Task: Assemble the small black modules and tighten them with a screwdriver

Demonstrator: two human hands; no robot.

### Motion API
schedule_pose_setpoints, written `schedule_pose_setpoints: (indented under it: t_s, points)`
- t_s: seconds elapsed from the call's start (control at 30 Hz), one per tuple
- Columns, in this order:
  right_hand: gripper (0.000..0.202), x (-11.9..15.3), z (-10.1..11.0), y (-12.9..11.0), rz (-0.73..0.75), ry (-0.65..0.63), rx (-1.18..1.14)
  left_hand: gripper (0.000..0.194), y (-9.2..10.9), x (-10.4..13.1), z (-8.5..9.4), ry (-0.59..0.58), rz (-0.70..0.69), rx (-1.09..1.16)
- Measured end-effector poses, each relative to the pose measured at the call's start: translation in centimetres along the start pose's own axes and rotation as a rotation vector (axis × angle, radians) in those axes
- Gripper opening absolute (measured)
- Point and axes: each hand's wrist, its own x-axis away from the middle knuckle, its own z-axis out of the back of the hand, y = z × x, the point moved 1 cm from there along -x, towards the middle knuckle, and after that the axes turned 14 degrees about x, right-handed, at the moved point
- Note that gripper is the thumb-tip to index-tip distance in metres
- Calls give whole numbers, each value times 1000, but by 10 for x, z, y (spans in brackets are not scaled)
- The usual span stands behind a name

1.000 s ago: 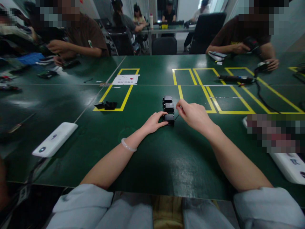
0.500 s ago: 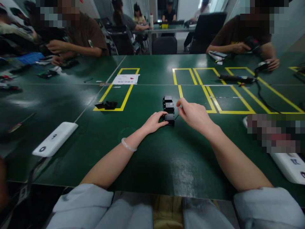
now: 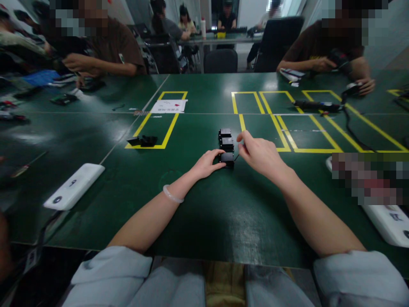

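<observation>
Three small black box-shaped parts, which look like servo motors, stand in a row on the green table (image 3: 179,221). Thumb and fingers of my left hand (image 3: 204,165) close on the left side of the nearest black servo motor (image 3: 227,159). Just beyond it are the middle one (image 3: 226,143) and the far one (image 3: 225,132). To their right, my right hand (image 3: 258,152) is closed in a pinch. A thin dark rod (image 3: 236,157) sticks out from its fingers toward the nearest motor's right side; its exact kind is too small to tell.
Yellow tape outlines (image 3: 284,132) mark the table. A black part (image 3: 143,140) lies in the left outline, with a white paper (image 3: 168,105) behind. White power-bank-like boxes lie left (image 3: 75,186) and right (image 3: 388,224). A corded black tool (image 3: 318,105) lies at far right. People sit opposite.
My two hands and the black motors stay practically in place. Across the table at the left, a person's lower hand has shifted slightly.
</observation>
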Motion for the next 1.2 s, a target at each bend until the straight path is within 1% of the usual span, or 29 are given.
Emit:
schedule_pose_setpoints:
  t_s: [0.17,0.23,0.37,0.5,0.63,0.8,0.93,1.03,1.2]
  points:
    - [35,-1,2,0,-14,-52,48,42,0,0,0,-3,12,1]
    - [31,0,2,0,-18,-42,57,42,-1,0,0,-7,11,4]
    - [29,0,0,1,-3,11,-6,41,-1,0,0,0,-3,3]
    - [34,-1,-1,1,-14,-11,1,41,1,0,0,-1,-8,3]
    - [29,0,1,0,-26,-31,59,41,2,0,0,-5,7,0]
    - [29,0,1,0,-18,-13,2,41,1,0,0,-3,10,10]
    - [36,-1,1,0,-37,-53,51,42,1,0,0,0,0,10]
    - [33,-1,2,-1,-35,-72,82,42,0,0,0,5,-4,5]
    - [33,0,0,-1,-13,-24,3,42,-2,0,0,5,-5,5]
